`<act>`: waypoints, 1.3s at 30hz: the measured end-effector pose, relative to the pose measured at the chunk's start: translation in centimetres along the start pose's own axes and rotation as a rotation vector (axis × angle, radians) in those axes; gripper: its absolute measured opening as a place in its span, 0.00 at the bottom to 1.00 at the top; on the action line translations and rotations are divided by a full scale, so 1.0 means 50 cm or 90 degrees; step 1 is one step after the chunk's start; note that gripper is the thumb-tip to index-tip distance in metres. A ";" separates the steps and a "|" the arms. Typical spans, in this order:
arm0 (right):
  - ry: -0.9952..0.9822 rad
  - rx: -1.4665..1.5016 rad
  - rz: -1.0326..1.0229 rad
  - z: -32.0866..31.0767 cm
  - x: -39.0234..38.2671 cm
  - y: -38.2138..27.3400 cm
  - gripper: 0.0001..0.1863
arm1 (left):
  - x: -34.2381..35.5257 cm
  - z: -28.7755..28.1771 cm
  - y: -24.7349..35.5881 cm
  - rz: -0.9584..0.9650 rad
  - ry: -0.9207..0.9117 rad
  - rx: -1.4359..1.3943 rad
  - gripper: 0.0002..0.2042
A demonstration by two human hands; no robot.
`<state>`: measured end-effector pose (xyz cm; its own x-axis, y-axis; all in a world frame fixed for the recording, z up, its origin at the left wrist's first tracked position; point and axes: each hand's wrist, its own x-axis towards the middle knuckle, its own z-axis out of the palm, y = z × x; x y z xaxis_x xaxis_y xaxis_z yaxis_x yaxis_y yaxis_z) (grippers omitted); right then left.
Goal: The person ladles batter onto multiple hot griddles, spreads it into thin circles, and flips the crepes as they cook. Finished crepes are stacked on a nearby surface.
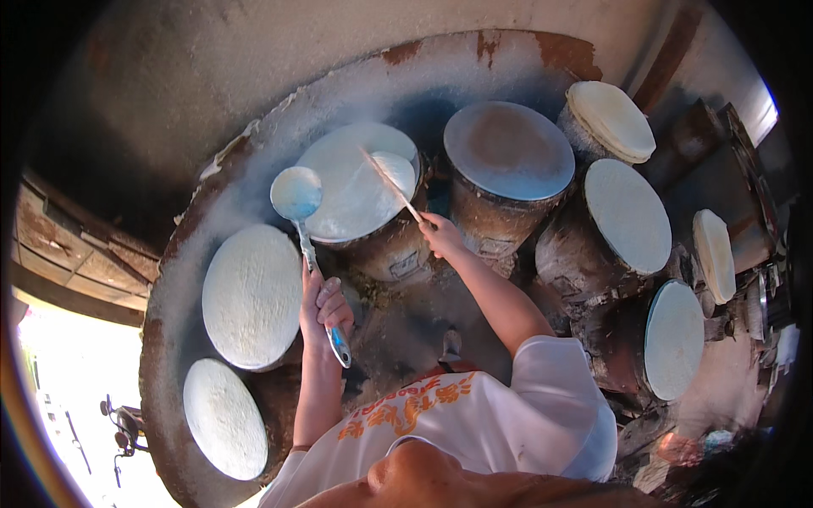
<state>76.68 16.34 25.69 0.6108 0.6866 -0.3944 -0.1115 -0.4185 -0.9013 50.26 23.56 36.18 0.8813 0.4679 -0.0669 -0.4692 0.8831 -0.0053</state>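
Left of centre, a ladle (pixel 296 193) stands bowl-up in the left hand (pixel 329 306), fingers wrapped round its handle, forearm rising from below (orange characters (pixel 408 411) cross the white shirt (pixel 508 440) at lower centre). Over a white-coated griddle (pixel 334 161) at upper centre, a thin stick (pixel 389 179) slants down-right to the right hand (pixel 442 235), which pinches its near end, arm stretched forward.

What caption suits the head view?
Left hand grips a ladle; right hand holds a thin stick over a round griddle.
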 end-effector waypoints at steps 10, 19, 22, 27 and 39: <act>-0.127 -0.138 -0.039 -0.189 0.057 0.027 0.19 | 0.201 0.027 -0.051 -0.004 0.072 0.108 0.13; 0.024 -0.494 -0.331 -0.110 0.123 -0.068 0.16 | 0.273 0.012 0.062 -0.042 0.065 0.025 0.18; -0.099 -0.473 -0.277 -0.079 0.142 -0.115 0.15 | 0.332 0.050 0.038 -0.101 0.067 -0.103 0.16; 0.011 -0.499 -0.390 -0.157 0.236 -0.068 0.12 | 0.332 0.069 0.046 -0.093 0.132 -0.199 0.17; -0.023 -0.167 -0.127 0.026 0.025 0.020 0.13 | 0.357 -0.055 0.048 0.077 0.225 0.084 0.14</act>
<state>76.33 17.55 24.04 0.5721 0.7888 -0.2250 0.2164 -0.4097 -0.8862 64.71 33.92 32.24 0.7354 0.5485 -0.3979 -0.5375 0.8297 0.1504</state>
